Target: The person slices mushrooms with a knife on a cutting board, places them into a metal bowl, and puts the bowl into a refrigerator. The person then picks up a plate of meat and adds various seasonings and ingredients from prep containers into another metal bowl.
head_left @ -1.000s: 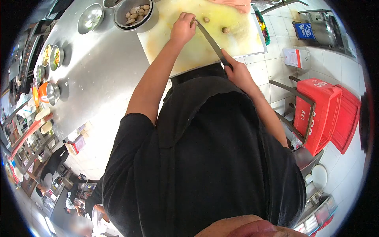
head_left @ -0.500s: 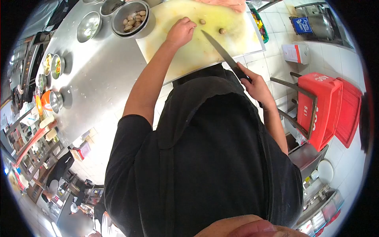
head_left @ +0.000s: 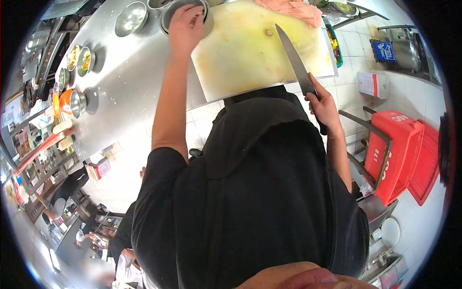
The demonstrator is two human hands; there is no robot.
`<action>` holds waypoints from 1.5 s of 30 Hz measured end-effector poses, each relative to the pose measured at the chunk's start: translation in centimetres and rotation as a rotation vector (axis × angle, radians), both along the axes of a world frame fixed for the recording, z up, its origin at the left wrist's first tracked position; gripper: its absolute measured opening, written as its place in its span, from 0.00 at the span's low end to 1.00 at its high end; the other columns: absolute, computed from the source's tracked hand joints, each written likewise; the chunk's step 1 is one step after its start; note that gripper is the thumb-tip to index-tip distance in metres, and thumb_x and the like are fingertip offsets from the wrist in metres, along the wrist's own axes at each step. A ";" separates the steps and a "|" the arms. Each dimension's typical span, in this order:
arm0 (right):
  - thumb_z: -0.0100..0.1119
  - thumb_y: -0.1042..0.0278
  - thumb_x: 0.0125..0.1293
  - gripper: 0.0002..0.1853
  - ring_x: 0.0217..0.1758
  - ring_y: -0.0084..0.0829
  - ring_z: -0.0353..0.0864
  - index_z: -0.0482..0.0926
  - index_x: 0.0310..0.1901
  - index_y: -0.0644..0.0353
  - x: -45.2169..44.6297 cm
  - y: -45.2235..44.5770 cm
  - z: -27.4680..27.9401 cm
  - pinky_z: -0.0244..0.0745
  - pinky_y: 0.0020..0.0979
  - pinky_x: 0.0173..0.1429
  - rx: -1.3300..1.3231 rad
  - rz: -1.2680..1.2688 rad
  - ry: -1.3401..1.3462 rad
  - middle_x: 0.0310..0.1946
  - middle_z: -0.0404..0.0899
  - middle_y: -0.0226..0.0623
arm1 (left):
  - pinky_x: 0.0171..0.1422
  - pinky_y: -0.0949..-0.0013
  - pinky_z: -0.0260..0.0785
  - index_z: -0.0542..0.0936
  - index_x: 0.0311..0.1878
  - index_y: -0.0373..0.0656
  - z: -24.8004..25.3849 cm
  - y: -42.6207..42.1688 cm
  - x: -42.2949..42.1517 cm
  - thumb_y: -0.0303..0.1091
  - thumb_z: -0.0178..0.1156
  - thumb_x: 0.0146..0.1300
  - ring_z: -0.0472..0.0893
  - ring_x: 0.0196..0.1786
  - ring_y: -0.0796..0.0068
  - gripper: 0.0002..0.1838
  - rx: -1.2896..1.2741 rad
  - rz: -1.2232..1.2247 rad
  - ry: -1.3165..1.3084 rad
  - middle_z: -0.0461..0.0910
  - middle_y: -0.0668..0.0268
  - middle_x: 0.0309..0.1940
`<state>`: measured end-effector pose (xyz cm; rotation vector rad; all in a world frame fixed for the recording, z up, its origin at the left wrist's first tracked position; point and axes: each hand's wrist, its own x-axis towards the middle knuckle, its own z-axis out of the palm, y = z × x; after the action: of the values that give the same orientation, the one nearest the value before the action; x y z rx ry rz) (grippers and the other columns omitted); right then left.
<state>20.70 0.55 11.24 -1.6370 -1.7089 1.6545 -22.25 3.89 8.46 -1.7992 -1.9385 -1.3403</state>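
My left hand (head_left: 186,26) is over the metal bowl (head_left: 206,10) at the back left, its fingers curled down. Small brown bits show between the fingers; whether they are held or lie in the bowl I cannot make out. In my right hand (head_left: 323,107) is the black handle of a large kitchen knife (head_left: 296,60). Its long blade angles across the cutting board (head_left: 236,62), tip toward the back. Left of the tip, one small brown mushroom (head_left: 268,32) lies on the board. Most of the bowl's contents are hidden behind my left hand.
Raw pink meat (head_left: 293,10) lies at the board's back edge. Left on the steel table (head_left: 139,86) stand a metal bowl (head_left: 131,19) and several small bowls of cut food. A green crate (head_left: 334,45) is beyond the board's right edge. A red bin (head_left: 392,154) stands right.
My left hand has moved from the board to over the bowl. One mushroom shows on the board where two showed before. The knife stays in my right hand; the whole view has shifted.
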 end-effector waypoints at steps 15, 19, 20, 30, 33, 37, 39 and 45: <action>0.56 0.74 0.65 0.31 0.47 0.59 0.82 0.70 0.71 0.43 -2.1 1.2 -0.5 0.77 0.46 0.53 0.385 0.209 -0.271 0.43 0.82 0.61 | 0.45 0.63 0.78 0.84 0.45 0.42 -9.4 3.2 12.9 0.30 0.66 0.58 0.83 0.39 0.61 0.11 -0.246 -0.321 -0.213 0.81 0.60 0.44; 0.55 0.73 0.65 0.32 0.48 0.59 0.82 0.68 0.72 0.42 -2.6 1.3 0.2 0.76 0.48 0.54 0.303 0.263 -0.353 0.44 0.81 0.61 | 0.44 0.62 0.77 0.84 0.42 0.42 -10.5 4.8 13.9 0.29 0.65 0.58 0.83 0.38 0.60 0.09 -0.277 -0.349 -0.177 0.82 0.61 0.42; 0.56 0.73 0.65 0.32 0.47 0.57 0.83 0.68 0.72 0.42 -2.4 1.2 -0.1 0.77 0.46 0.53 0.347 0.253 -0.328 0.44 0.82 0.61 | 0.45 0.62 0.77 0.84 0.42 0.42 -11.0 5.3 13.8 0.29 0.65 0.58 0.83 0.38 0.59 0.08 -0.255 -0.356 -0.156 0.82 0.61 0.42; 0.54 0.74 0.65 0.30 0.49 0.58 0.82 0.69 0.71 0.50 -2.2 1.4 0.2 0.76 0.49 0.57 0.426 0.293 -0.334 0.45 0.81 0.62 | 0.44 0.60 0.77 0.84 0.39 0.42 -11.4 6.3 13.9 0.29 0.64 0.58 0.82 0.37 0.58 0.06 -0.289 -0.343 -0.107 0.83 0.60 0.37; 0.54 0.74 0.65 0.30 0.48 0.58 0.82 0.69 0.71 0.50 -2.5 1.6 -0.1 0.76 0.50 0.56 0.457 0.304 -0.390 0.44 0.82 0.62 | 0.43 0.61 0.77 0.84 0.38 0.42 -11.3 6.4 14.2 0.29 0.64 0.58 0.82 0.35 0.59 0.06 -0.314 -0.329 -0.130 0.83 0.60 0.37; 0.53 0.74 0.64 0.30 0.45 0.58 0.83 0.70 0.71 0.49 -2.6 2.3 -0.3 0.76 0.51 0.54 0.486 0.294 -0.348 0.39 0.82 0.61 | 0.48 0.56 0.76 0.84 0.35 0.45 -11.5 6.6 14.6 0.30 0.64 0.56 0.82 0.42 0.56 0.04 -0.362 -0.295 -0.193 0.83 0.62 0.36; 0.53 0.74 0.64 0.30 0.44 0.58 0.83 0.70 0.70 0.48 -2.9 2.9 -0.5 0.76 0.51 0.53 0.449 0.286 -0.317 0.38 0.82 0.61 | 0.47 0.56 0.76 0.84 0.35 0.45 -11.4 6.6 14.4 0.30 0.64 0.56 0.82 0.41 0.56 0.03 -0.363 -0.287 -0.200 0.83 0.62 0.36; 0.53 0.73 0.64 0.30 0.44 0.58 0.83 0.70 0.70 0.48 -3.1 3.4 -2.2 0.77 0.50 0.54 0.472 0.287 -0.310 0.39 0.82 0.61 | 0.47 0.56 0.76 0.84 0.34 0.46 -10.9 6.4 14.3 0.29 0.63 0.57 0.82 0.41 0.56 0.02 -0.354 -0.313 -0.197 0.83 0.62 0.35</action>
<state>17.58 3.98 9.04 -1.5202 -2.3565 1.0044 -7.92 10.28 -2.43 -2.2938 -2.1792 -1.3762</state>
